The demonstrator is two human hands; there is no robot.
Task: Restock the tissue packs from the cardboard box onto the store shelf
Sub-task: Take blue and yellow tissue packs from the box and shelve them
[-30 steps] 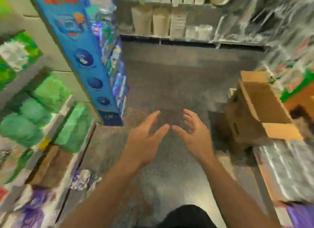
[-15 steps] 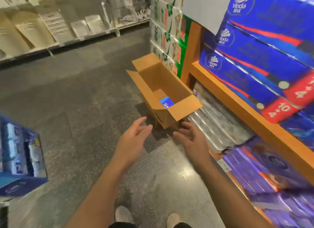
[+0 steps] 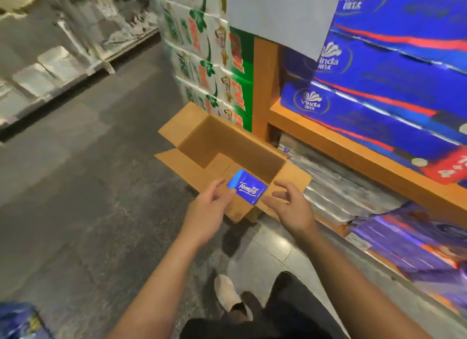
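Note:
An open cardboard box (image 3: 202, 141) stands on the grey floor beside the orange wooden shelf (image 3: 336, 141). One blue Tempo tissue pack (image 3: 249, 187) lies in the near end of the box. My left hand (image 3: 209, 210) hovers over the box's near left flap, fingers stretched toward the pack's left edge. On the pack's right, my right hand (image 3: 288, 207) reaches out with spread, slightly bent fingers. Neither hand holds anything.
Blue Vinda tissue bundles (image 3: 379, 86) fill the shelf above, and silver and purple packs (image 3: 404, 242) lie on the bottom level. Green and white cartons (image 3: 209, 61) are stacked behind the box. My feet (image 3: 227, 295) stand on the floor near the box.
My view swung from the aisle to the box, then closer. Both hands moved forward and now flank the blue pack over the box's near end.

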